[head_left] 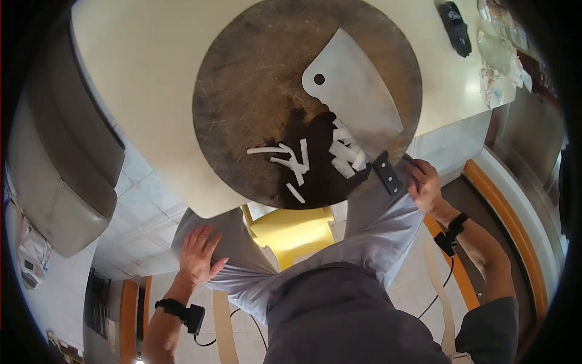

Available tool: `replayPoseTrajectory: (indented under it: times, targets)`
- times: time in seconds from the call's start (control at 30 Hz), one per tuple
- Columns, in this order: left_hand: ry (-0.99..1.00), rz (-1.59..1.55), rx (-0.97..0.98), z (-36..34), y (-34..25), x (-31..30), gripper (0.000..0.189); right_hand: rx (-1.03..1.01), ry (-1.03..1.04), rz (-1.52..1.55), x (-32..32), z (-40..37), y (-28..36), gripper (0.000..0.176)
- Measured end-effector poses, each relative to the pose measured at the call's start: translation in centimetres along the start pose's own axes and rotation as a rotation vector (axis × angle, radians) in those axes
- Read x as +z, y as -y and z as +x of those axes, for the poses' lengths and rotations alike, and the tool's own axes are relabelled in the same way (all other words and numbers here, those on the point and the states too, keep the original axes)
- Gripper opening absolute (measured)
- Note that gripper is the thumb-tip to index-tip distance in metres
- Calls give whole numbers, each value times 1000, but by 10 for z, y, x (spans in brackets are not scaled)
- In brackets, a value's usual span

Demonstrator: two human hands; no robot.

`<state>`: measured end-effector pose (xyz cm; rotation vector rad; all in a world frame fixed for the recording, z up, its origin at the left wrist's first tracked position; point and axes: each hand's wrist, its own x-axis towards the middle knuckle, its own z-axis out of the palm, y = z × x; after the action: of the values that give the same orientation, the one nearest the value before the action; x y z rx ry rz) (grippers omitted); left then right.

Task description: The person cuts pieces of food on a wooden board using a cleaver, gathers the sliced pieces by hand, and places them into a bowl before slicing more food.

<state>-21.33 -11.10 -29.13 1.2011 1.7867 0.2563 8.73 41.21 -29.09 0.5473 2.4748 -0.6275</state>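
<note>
Cleaver (359,97) lies flat, in the head view, across the right half of the round board (242,85), its black handle (386,174) reaching the board's near-right rim; we judge it so turned to suit the right hand (426,185). That hand, loosely bent, rests on the right thigh (379,212) just beside the rim; we see nothing in its hold. Near-left of the board, the left hand (200,255) lies on the left thigh (236,236), fingers parted, holding nothing. We read both as resting.

White strips (295,165) lie loose on the board's near half; white chunks (343,168) crowd against the cleaver, which obstructs reach from the right.

We further note the table (133,73) under the board, a yellow object (291,233), apparently a stool, below its near rim, and, beyond its far-right side, an unidentified black object (454,27).
</note>
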Motion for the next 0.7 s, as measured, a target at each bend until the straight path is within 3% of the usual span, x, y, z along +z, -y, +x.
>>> replayPoseTrajectory:
  times: [0.33,0.53,0.7]
  targets:
    - [-94,188,-15,-3,66,6,58,48,-221,101,12,0,-25,35]
    - [-279,306,-78,-3,90,12,59,75,-430,42,29,-8,-26,35]
    - [-427,371,-83,-11,93,24,58,-26,-651,56,38,-4,-2,30]
